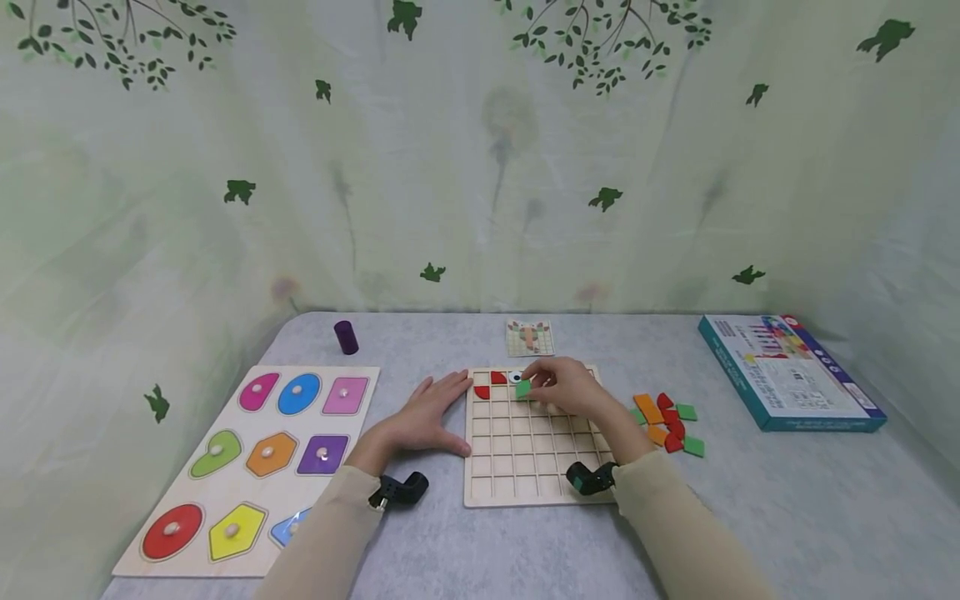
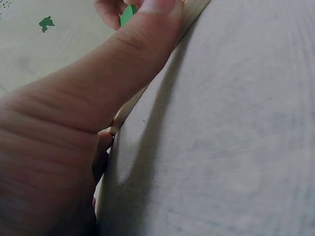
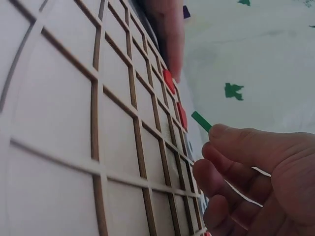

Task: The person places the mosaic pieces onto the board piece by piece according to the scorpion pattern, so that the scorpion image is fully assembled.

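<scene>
A wooden grid board [image 1: 501,467] lies flat on the table, with red quarter-round tiles [image 1: 482,392] and a round eye tile [image 1: 515,377] in its upper cells. Between thumb and fingers my right hand [image 1: 566,387] pinches a green square tile [image 1: 522,389] over the board's upper rows; the right wrist view shows this tile [image 3: 201,120] edge-on, above the grid. My left hand [image 1: 423,421] rests at the board's left edge, fingers spread and thumb against the side. In the left wrist view the left thumb [image 2: 123,59] lies along the board's edge.
Loose red, orange and green tiles [image 1: 672,429] lie right of the board. A small pattern card [image 1: 529,338] is behind it. On the left are a knobbed shape puzzle [image 1: 288,408] and a dark purple cylinder [image 1: 346,337]. A teal-sided box [image 1: 795,379] sits at the right.
</scene>
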The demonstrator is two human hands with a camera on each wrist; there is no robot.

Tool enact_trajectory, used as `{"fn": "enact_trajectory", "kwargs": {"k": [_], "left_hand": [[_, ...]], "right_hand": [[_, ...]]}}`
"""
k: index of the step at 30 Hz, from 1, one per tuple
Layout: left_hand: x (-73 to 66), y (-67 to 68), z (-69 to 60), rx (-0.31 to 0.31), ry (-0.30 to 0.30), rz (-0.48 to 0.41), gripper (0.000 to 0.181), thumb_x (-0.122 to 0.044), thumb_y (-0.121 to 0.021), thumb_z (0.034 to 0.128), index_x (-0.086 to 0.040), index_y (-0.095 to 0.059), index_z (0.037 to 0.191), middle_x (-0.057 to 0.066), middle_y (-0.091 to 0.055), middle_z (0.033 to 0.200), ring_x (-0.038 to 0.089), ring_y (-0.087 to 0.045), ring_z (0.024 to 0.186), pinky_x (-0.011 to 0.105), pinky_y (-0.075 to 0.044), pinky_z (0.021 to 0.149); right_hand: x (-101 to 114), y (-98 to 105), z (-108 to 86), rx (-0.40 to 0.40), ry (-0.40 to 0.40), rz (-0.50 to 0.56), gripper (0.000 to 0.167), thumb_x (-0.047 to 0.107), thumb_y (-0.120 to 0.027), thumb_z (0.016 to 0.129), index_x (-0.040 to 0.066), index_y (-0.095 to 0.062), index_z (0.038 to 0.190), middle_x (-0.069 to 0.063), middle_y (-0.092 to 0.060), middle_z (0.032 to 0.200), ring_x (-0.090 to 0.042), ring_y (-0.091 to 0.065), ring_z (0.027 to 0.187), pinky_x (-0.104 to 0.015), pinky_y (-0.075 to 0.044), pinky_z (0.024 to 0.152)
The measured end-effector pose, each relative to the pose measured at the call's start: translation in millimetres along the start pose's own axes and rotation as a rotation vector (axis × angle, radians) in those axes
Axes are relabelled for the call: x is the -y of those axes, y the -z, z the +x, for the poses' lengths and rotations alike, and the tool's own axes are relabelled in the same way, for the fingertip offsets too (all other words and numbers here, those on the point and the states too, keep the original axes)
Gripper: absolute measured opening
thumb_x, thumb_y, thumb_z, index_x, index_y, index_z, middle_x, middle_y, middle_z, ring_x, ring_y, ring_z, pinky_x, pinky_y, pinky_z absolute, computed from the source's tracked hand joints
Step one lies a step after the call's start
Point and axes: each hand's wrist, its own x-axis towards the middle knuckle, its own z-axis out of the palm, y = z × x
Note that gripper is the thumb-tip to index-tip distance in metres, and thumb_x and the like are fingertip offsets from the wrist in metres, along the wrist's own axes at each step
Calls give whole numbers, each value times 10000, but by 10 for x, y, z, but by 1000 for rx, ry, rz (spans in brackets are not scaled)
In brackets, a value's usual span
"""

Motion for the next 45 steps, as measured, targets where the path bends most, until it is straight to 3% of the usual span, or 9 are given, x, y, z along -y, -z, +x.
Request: {"fn": "enact_trajectory", "kwargs": {"k": [7,13,17,25,45], "left_hand": [[7,3,7,-1,-3,1,1152,-581,-819,733,-102,-227,1598,71,-179,1689,280,-121,1575,545,-15,1277],[10,0,6,-1,-9,1,1151,-588,-813,735,-105,-226,1599,72,-173,1690,284,-117,1575,550,-10,1276],[9,0,2,-3,-11,-1,1154,-593,-813,733,-107,-226,1600,68,-173,1690,278,-116,1576,547,-8,1277],[22,-4,12,1,-2,0,1164,-607,-810,728,-119,-217,1603,57,-164,1693,264,-110,1578,541,-4,1279],[29,2,-8,-7,-24,12,1176,-607,-813,723,-105,-214,1602,73,-171,1690,283,-122,1574,553,-24,1275]], "right_hand": [[26,-149,122,-24,1,21,196,138,-736,905,143,-727,1100,-49,-688,955,-149,-626,794,-269,-516,642],[72,-290,196,-63,-53,25,199,153,-755,884,145,-733,1081,-34,-672,916,-155,-584,739,-251,-495,594],[81,-346,208,-87,-82,-30,173,186,-752,883,172,-733,1055,-8,-660,885,-154,-567,740,-256,-475,624],[64,-399,217,-114,-96,-146,191,243,-744,872,237,-734,1062,42,-655,860,-140,-562,726,-275,-439,644],[36,-457,182,-145,-100,-116,162,287,-697,907,278,-728,1065,62,-662,877,-145,-568,745,-293,-434,667]]}}
